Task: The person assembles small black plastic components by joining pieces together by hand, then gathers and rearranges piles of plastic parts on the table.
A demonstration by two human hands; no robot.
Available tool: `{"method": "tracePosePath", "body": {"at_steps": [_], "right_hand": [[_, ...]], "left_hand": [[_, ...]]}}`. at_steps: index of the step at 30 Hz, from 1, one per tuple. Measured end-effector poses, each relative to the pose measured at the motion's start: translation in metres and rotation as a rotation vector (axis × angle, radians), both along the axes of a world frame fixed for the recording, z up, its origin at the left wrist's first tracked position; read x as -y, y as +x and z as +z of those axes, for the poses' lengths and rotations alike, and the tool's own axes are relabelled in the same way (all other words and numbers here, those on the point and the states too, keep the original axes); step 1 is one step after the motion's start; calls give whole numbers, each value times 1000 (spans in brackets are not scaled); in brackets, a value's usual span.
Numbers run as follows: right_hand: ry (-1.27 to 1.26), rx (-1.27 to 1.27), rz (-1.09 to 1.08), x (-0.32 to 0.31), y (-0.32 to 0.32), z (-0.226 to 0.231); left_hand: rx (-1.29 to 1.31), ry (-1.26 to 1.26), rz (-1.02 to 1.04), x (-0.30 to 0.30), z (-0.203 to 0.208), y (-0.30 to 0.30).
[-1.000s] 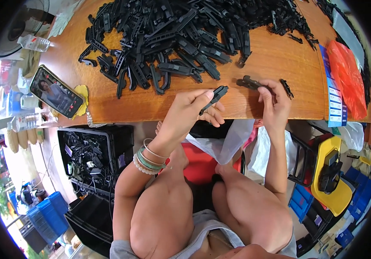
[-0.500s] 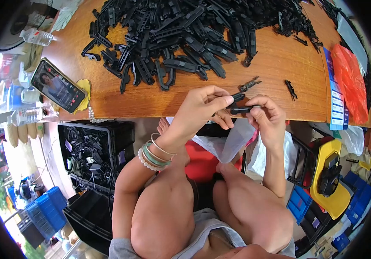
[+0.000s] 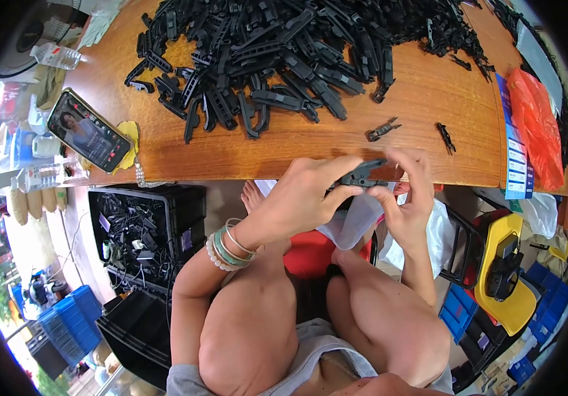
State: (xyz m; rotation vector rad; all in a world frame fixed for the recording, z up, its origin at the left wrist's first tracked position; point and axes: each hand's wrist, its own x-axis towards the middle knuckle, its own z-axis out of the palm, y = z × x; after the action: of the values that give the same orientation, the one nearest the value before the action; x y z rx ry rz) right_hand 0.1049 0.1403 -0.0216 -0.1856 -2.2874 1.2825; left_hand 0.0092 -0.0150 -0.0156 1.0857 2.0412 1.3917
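Observation:
Just past the table's front edge, my left hand (image 3: pixel 310 193) pinches a black plastic part (image 3: pixel 363 174) between thumb and fingers. The part looks like a clip-shaped piece with a slotted body; my fingers cover its left end. My right hand (image 3: pixel 408 201) is curled round the right end, its thumb against the lower side and its fingertips smeared by motion. On the table beyond lie two small dark clip pieces, one slim metal-and-black piece (image 3: pixel 383 129) and another black piece (image 3: pixel 445 137).
A large heap of black plastic parts (image 3: pixel 264 59) covers the table's far side. At left a phone (image 3: pixel 90 132) leans on a yellow stand. A red plastic bag (image 3: pixel 534 129) lies at the right edge. Below are a black crate (image 3: pixel 148 231) of parts and a yellow stool (image 3: pixel 505 297).
Two separate black pieces, one in each hand, are now together as one part between both hands. My hands have dropped slightly toward me, and the left has turned.

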Motion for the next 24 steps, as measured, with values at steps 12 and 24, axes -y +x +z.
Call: {"method": "tracePosePath", "body": {"at_steps": [12, 24], "right_hand": [[-52, 55, 62, -6, 9, -6], [-48, 167, 91, -22, 2, -9]], "left_hand": [[-40, 106, -56, -4, -3, 5], [-548, -101, 268, 23, -1, -49]]}}
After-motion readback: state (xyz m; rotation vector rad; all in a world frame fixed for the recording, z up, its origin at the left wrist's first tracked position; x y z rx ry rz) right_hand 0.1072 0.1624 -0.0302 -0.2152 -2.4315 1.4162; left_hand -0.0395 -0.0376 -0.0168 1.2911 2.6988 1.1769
